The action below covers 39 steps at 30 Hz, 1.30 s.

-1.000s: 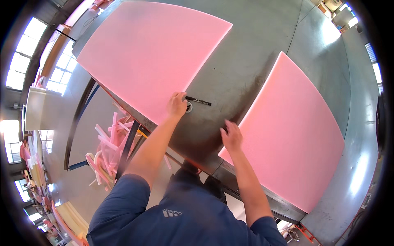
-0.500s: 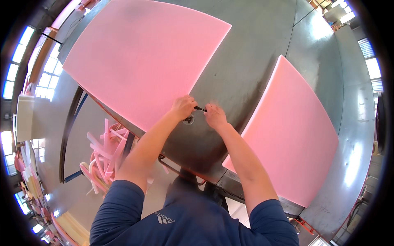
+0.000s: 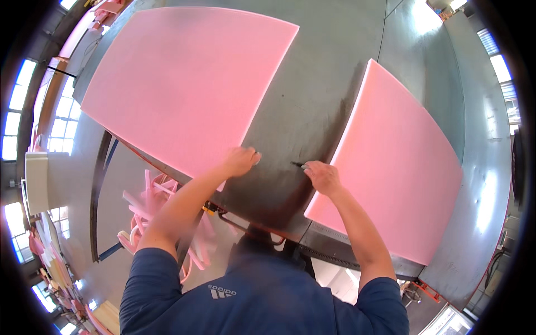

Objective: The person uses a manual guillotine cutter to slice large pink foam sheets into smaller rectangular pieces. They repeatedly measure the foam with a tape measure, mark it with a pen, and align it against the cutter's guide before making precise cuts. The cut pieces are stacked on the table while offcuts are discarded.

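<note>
Black marker (image 3: 297, 164): up off the grey table (image 3: 312, 100), pinched now in the right hand (image 3: 322, 177), dark end poking out at 10 o'clock from the knuckles. A second ago lying loose on the metal just at 3 o'clock of the left hand; half a second ago met by both hands at once over the same spot. Now parted again: right hand drawn off toward 3 o'clock with the marker, fingers closed narrow round the barrel, heel just beside the near edge of the right pink foam sheet (image 3: 396, 162). Left hand (image 3: 241, 161) back at 9 o'clock of the marker, resting on the near corner of the left pink foam sheet (image 3: 184, 84), fingers loosely curled; cannot tell whether anything small sits inside them.

Bare strip of table between the two hands, nothing left lying there. Both sheets flat and apart, as before, the left one slightly nearer in view through a shift of the head. Marker in a working grip rather than on the table, so, by judgement, pick-up done and the tool in hand. Pink foam offcuts (image 3: 151, 201) heaped below the table edge at 7 o'clock.
</note>
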Each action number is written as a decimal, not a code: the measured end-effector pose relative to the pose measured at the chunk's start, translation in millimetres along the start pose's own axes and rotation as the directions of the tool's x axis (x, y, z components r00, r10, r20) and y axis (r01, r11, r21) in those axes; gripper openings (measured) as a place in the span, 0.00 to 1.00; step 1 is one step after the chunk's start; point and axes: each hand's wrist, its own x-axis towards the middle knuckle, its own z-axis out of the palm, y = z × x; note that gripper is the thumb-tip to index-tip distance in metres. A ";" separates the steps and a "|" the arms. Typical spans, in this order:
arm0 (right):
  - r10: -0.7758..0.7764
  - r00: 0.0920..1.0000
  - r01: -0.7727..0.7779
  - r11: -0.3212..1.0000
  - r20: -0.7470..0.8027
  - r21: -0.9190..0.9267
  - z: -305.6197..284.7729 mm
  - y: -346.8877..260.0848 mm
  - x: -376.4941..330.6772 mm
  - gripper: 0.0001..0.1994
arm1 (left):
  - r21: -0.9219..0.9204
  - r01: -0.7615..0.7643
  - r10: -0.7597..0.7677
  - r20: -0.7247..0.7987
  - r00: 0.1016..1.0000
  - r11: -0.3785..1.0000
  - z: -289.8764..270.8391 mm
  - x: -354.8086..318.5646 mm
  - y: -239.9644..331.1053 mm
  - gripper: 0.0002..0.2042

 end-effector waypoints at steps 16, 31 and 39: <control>0.368 0.913 -0.302 0.899 -0.174 0.318 -1.5 -37.2 -96.8 0.11 | 0.125 0.040 -0.006 -0.264 0.965 0.991 13.1 86.2 5.1 0.06; 0.517 0.832 -0.394 0.806 -0.202 0.441 -13.7 -31.4 -99.1 0.11 | 0.178 0.322 -0.284 -0.206 0.936 0.930 -7.6 34.6 33.1 0.28; 0.582 0.786 -0.398 0.737 -0.211 0.546 -15.7 -44.9 -114.0 0.12 | -0.050 0.361 -0.359 -0.307 0.882 0.931 46.8 7.5 30.2 0.22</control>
